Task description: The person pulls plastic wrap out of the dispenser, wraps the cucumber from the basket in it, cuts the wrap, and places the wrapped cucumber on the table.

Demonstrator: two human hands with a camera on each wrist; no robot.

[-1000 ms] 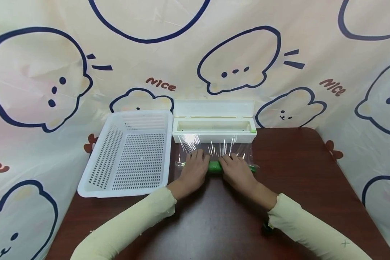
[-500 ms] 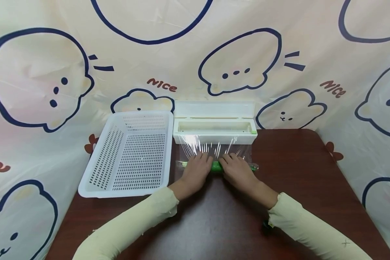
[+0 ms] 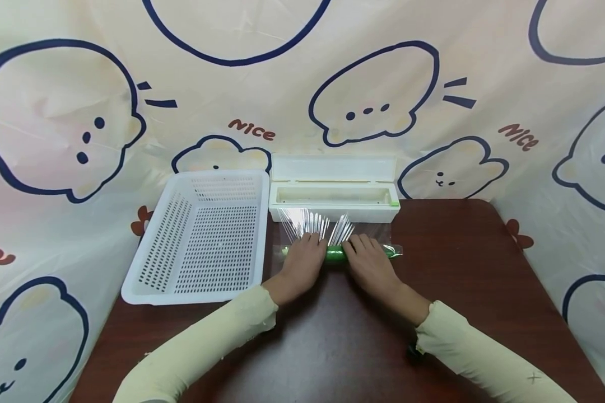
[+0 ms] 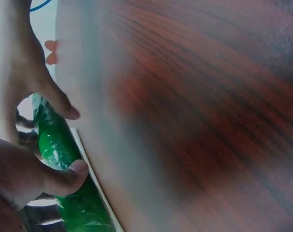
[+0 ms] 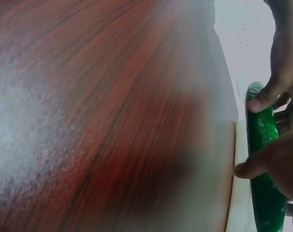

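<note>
A green cucumber (image 3: 335, 254) in clear plastic wrap lies crosswise in front of the white wrap dispenser box (image 3: 334, 214). From the box's front edge a sheet of cling film (image 3: 312, 225) runs to it, creased into shiny folds. My left hand (image 3: 305, 260) grips the cucumber left of its middle; in the left wrist view its thumb (image 4: 71, 179) lies across the green surface. Right of the middle, my right hand (image 3: 372, 264) holds it too, thumb on the near side and fingers over the far side. Excess film sticks out past the cucumber's right end.
A white perforated basket (image 3: 194, 298) stands on the left of the dark red-brown table (image 3: 464, 268), beside the dispenser box, whose lid (image 3: 334, 168) stands raised at the back. A small dark object (image 3: 414, 351) lies by the right sleeve. A cartoon-printed cloth (image 3: 282, 89) hangs behind.
The cucumber and both hands have shifted slightly toward the dispenser box. The film between has shortened a little, and its folds are gathered more sharply near the fingers.
</note>
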